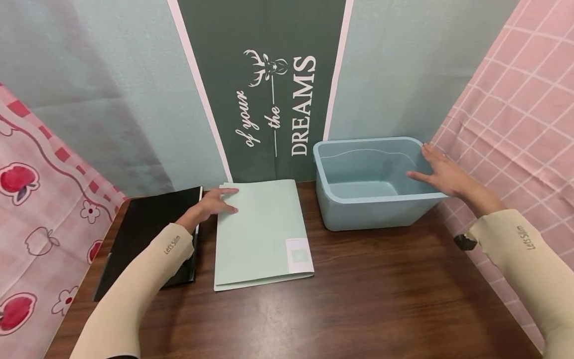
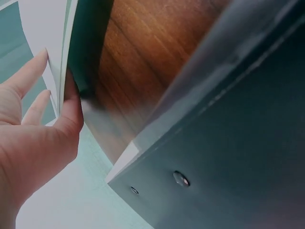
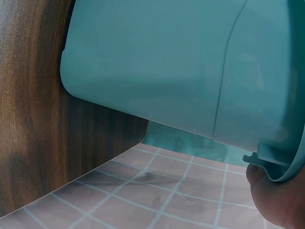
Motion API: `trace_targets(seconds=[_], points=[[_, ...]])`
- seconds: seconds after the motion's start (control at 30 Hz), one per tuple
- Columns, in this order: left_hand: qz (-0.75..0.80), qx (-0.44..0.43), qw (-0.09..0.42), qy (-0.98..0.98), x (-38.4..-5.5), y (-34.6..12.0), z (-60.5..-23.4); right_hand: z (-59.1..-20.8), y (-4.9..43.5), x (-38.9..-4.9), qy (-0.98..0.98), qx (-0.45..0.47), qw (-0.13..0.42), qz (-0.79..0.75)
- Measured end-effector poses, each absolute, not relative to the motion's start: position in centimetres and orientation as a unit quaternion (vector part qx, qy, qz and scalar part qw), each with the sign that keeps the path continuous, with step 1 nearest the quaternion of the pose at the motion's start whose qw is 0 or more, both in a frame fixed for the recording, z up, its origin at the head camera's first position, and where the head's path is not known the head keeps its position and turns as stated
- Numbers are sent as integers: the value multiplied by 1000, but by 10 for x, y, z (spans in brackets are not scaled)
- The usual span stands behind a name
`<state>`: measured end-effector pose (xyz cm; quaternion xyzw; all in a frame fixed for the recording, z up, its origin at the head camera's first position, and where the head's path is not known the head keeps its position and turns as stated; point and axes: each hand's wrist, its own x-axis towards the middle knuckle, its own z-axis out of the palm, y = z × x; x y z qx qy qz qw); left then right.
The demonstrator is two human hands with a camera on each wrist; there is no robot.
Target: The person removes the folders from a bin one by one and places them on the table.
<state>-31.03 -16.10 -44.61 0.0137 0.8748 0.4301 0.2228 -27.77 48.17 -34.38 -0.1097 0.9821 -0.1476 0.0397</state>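
My left hand (image 1: 212,203) is at the left edge of a pale green paper folder (image 1: 260,224) lying on the table. In the left wrist view the folder's edge runs between the thumb and fingers (image 2: 35,71), which pinch it. My right hand (image 1: 448,172) grips the right rim of a light blue plastic bin (image 1: 367,214), the thumb reaching over the inside. Part of that hand (image 3: 276,195) shows below the bin's rim in the right wrist view; the other fingers are hidden there.
A black folder (image 1: 152,224) with a light spine lies left of the green one, under my left forearm. Brown wooden table (image 1: 358,299) extends in front. A grey-green printed cloth (image 1: 251,30) hangs behind; pink cloths (image 1: 538,89) flank both sides.
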Motion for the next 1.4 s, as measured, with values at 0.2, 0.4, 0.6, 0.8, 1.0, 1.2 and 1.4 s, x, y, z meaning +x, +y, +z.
trace_targets(seconds=[0.2,0.4,0.6,0.8,1.0,1.2,1.4], points=[[411,27,206,888,-308,-159,-448,-344,480,-279,982,-111,36,-149],[375,40,180,909,-305,-161,-450,-344,477,-280,982,-112,37,-148],[359,66,166,916,-302,-165,-450,-344,476,-281,981,-118,32,-150],[351,87,163,918,-299,-166,-449,-345,477,-281,981,-114,36,-150],[344,99,169,918,-299,-168,-448,-346,479,-278,981,-106,37,-160],[351,116,171,913,-296,-171,-441,-347,481,-276,981,-110,14,-157],[338,135,159,918,-292,-181,-424,-345,480,-273,984,-115,2,-138]])
